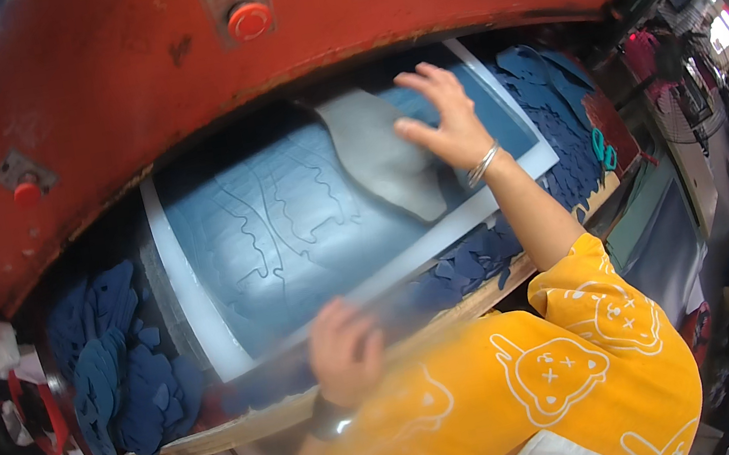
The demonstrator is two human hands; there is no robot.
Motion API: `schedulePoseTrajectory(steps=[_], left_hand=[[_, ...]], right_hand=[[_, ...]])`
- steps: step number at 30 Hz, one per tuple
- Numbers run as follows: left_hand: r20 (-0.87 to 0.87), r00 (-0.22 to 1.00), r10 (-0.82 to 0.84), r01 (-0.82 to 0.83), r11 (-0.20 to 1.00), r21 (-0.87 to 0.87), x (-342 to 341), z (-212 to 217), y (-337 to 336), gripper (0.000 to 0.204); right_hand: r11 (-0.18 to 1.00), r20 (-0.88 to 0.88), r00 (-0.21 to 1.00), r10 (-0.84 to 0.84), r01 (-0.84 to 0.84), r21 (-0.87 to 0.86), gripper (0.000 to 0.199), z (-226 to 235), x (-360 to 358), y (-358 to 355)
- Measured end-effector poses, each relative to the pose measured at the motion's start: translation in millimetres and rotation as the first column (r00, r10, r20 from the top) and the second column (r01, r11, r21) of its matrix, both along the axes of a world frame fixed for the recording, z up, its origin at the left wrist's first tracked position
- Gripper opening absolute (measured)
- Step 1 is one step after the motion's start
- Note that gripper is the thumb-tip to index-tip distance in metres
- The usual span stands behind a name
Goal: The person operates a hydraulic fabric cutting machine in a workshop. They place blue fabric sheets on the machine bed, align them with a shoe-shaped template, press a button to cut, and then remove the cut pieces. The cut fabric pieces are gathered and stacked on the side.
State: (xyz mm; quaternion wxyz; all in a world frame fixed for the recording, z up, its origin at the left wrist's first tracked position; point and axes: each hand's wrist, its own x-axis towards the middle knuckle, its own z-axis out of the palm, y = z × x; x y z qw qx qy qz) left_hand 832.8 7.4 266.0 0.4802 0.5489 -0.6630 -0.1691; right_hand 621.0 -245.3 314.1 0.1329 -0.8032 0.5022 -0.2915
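Observation:
A blue sheet (219, 223) lies on a white board (193, 295), with wavy cut lines across its left and middle part. On the sheet's right part is a curved grey flat shape (381, 152); I cannot tell whether it is a separate piece. My right hand (448, 122) hovers at that shape's right side, fingers spread, nothing in it. Close to the board's front edge is my left hand (344, 351), smeared by motion, so its fingers are unclear.
A red machine body (116, 67) with a red push button (250, 20) rises behind the board. Blue offcuts (132, 363) pile up at the left, more blue scraps (563, 146) at the right. Green-handled scissors (602, 151) lie at the right edge. A wooden rail (253, 424) runs along the front.

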Motion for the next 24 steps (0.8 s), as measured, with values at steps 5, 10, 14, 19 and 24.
schedulePoseTrajectory(steps=[5, 10, 14, 19, 24], left_hand=[[-0.094, 0.956, -0.277, 0.287, 0.951, 0.116, -11.9, -8.9, -42.8, 0.008], [0.09, 0.976, -0.198, 0.199, 0.98, -0.002, -3.8, -13.1, -89.8, 0.005], [0.188, 0.979, -0.077, 0.082, 0.996, -0.022, -0.9, -6.7, -125.0, 0.015], [0.382, 0.921, 0.072, -0.065, 0.997, -0.029, 3.3, 3.9, -165.8, 0.024], [0.479, 0.874, 0.079, -0.102, 0.995, 0.021, 0.9, -0.1, -176.9, 0.028]], right_hand=[[0.788, 0.517, 0.81, -0.277, 0.5, -0.36, 0.069, 13.4, -46.3, -83.9], [0.537, 0.657, 0.708, -0.259, 0.671, -0.512, 0.067, 71.9, -34.4, -167.5], [0.62, 0.728, 0.646, -0.232, 0.675, -0.401, 0.073, 63.2, -31.0, -188.6], [0.765, 0.652, 0.732, -0.2, 0.532, -0.363, 0.069, 23.1, -64.9, -122.2], [0.994, -0.109, 0.991, 0.072, -0.08, -0.071, 0.029, -15.8, -88.7, -16.4]])
